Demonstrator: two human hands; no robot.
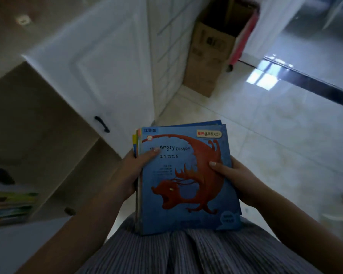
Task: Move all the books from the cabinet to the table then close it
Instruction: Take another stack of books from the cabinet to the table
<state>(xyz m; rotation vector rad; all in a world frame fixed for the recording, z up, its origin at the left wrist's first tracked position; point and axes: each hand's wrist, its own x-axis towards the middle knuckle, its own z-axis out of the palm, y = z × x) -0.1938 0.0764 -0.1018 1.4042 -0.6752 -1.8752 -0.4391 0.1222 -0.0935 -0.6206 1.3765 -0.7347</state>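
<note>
At far left, more books [10, 206] lie blurred on a cabinet shelf, the cabinet door [95, 76] swung open above them. The left hand [133, 173] clamps the spine side of a stack of books [186, 178], thumb pressed flat on the cover — the right hand [236, 180] grips the opposite edge likewise. This looks like the carrying step; next comes finding the bench — not in view. The top cover is blue, with a red dragon.

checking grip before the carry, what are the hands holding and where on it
Both hold a stack of books, blue dragon book on top. Left hand grips its left edge, right hand its right edge, thumbs on the cover.
</note>
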